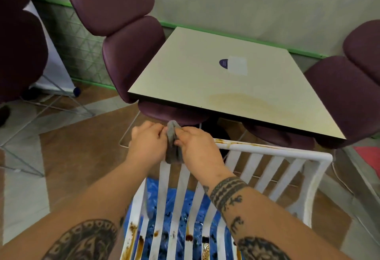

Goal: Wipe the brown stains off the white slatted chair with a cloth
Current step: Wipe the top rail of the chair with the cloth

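Observation:
The white slatted chair (273,152) stands in front of me with its back rail towards the table. Brown stains (139,241) run over the seat slats near the bottom edge, and a thin brown streak lies along the top rail. A grey cloth (172,146) hangs bunched over the left end of the top rail. My left hand (147,141) pinches the cloth from the left. My right hand (196,146) grips it from the right. Both hands are close together above the chair back.
A beige square table (205,79) with a faint yellowish stain stands just beyond the chair. Purple padded chairs (123,33) surround it, one more at the right (349,87). Blue plastic sheeting (170,218) lies under the white chair on the brown and grey tiled floor.

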The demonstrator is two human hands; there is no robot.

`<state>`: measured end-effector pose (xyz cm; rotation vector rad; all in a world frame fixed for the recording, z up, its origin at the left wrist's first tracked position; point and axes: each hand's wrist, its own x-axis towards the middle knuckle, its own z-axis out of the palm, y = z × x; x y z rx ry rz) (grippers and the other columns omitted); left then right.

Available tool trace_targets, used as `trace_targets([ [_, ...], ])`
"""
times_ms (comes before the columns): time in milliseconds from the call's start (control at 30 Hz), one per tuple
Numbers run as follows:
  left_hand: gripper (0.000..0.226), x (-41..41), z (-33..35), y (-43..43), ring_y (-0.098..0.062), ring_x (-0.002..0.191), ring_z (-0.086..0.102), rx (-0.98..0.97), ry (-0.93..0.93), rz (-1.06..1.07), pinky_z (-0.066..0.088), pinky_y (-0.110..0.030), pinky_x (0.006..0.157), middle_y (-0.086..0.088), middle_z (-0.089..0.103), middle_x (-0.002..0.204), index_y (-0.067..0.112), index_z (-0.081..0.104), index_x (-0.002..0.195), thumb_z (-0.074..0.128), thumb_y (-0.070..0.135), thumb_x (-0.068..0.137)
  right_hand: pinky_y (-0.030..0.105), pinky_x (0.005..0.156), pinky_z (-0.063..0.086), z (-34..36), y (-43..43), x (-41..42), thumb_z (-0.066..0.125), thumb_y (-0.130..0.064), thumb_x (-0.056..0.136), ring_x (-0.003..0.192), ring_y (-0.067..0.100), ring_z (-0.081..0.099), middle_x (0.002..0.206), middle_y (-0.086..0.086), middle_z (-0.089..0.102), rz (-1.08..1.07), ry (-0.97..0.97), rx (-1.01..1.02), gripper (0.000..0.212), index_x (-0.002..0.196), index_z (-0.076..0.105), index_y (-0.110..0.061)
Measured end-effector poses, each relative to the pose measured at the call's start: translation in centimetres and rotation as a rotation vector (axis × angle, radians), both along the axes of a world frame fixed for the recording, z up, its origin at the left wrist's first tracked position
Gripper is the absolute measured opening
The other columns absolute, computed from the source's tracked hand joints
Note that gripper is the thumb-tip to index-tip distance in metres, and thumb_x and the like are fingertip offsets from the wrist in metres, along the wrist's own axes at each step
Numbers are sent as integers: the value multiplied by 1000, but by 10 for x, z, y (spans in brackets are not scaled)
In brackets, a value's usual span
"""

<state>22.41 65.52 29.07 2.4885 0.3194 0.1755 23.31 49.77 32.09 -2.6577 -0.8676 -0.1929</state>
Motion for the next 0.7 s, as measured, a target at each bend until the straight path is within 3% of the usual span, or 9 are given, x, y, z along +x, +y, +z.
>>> trace_targets([
  [100,33,3,3,1,-27,113,49,57,29,-13,32,-39,98,-3,58,109,25,67,100,36,37,104,44,84,52,8,-9,5,54,-30,101,97,27,62,109,5,68,-15,4,-78,34,132,60,-17],
  [300,22,3,17,0,-25,117,46,41,153,-24,33,-41,99,3,53,103,37,56,95,36,43,104,39,69,44,20,-40,18,45,-28,103,74,23,55,84,-1,56,-115,156,-266,15,97,56,-20],
  [433,28,0,31,-6,-24,112,47,68,159,-36,25,-35,98,-3,53,100,25,61,99,35,34,107,43,84,46,43,-71,39,47,-15,96,88,31,59,79,2,50,-332,258,-317,15,81,45,-16],
  [533,29,-2,33,-9,-22,108,45,66,143,-31,25,-35,99,-1,49,99,22,62,105,35,34,107,39,81,47,55,-79,39,42,-16,103,89,29,58,90,4,57,-389,204,-176,15,95,55,-14],
  [700,29,-5,35,-10,-26,112,45,30,135,-26,26,-37,100,-3,50,102,23,58,100,32,34,108,35,84,47,33,-48,-4,53,-28,102,93,18,57,100,-4,60,-120,263,53,21,115,68,-21],
])
